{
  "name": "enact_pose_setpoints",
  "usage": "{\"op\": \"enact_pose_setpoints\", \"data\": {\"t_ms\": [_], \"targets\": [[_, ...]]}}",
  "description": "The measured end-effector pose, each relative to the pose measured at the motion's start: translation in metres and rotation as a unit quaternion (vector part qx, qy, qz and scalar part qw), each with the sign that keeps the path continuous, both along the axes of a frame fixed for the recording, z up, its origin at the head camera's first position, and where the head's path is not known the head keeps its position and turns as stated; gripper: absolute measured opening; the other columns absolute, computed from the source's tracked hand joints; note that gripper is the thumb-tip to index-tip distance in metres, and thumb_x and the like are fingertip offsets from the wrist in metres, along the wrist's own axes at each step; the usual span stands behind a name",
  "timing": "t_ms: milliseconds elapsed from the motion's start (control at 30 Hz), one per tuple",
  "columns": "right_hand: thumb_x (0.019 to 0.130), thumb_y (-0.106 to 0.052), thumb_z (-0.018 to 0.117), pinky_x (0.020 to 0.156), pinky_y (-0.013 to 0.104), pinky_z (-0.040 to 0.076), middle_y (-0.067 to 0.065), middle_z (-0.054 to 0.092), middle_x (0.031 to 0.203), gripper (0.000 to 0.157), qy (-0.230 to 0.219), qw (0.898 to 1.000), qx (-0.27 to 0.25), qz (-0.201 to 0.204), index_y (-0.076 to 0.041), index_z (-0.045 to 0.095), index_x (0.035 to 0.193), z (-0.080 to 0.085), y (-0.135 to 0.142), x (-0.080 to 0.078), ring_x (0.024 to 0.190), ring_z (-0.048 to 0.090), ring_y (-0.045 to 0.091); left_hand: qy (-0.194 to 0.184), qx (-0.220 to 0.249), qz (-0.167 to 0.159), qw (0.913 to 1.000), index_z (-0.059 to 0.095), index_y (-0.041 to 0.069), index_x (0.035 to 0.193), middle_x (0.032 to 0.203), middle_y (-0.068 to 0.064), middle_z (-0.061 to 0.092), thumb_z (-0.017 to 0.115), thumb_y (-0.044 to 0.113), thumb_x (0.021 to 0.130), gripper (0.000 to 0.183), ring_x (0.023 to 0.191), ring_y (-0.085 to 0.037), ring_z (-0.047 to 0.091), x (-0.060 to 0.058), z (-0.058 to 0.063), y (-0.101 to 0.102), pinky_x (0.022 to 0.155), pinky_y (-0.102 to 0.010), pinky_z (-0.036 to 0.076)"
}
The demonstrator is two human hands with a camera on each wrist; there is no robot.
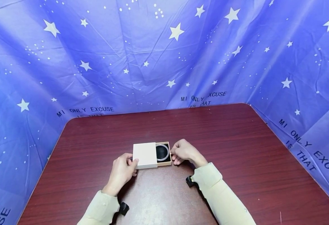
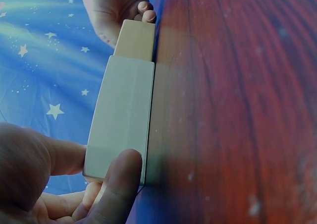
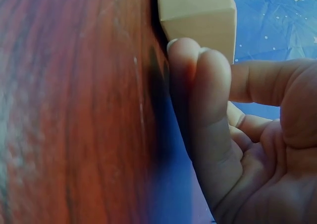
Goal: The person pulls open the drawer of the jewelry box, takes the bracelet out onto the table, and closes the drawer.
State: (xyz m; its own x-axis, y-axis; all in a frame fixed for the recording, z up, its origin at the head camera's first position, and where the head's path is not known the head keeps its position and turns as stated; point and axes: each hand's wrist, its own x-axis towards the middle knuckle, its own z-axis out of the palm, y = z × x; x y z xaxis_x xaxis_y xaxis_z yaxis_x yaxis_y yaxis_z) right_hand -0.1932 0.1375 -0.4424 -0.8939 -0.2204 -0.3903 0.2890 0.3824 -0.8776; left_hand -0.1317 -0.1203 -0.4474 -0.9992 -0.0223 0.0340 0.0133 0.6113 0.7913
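A small flat slide-out box lies on the table, its white sleeve [image 1: 144, 155] on the left and its tan inner tray [image 1: 164, 163] pulled partly out on the right. A pale ring-shaped bangle [image 1: 168, 152] sits on the tray's black lining, its left part hidden under the sleeve. My left hand [image 1: 122, 172] grips the sleeve's left end, with the thumb and fingers on its edges. At the tray's right end is my right hand [image 1: 184, 150], its fingers curled and fingertips right at the end wall [image 3: 208, 33]; the pinch point is hidden behind the fingers.
The dark red wood table [image 1: 97, 137] runs back to a blue star-printed cloth [image 1: 142, 47] that hangs behind and at both sides. Black wrist devices show on the left sleeve cuff [image 1: 108, 201] and the right sleeve cuff [image 1: 208, 175].
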Motion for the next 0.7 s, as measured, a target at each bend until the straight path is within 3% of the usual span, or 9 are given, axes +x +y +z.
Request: {"op": "enact_pose_setpoints", "data": {"t_ms": [700], "targets": [[0.087,0.004,0.052,0.044,0.029,0.054,0.013,0.058,0.059,0.01,-0.004,1.0,0.009,-0.008,0.007,0.06,0.081,-0.0006,0.0054,-0.0003,0.043,0.058,0.014,-0.007,0.007,0.002,1.0,0.06,-0.006,0.113,0.065,0.0,0.055,0.065,0.015,0.089,0.033,0.046,-0.01,0.063,0.0004,0.0009,0.0008,0.051,-0.022,0.052]]}}
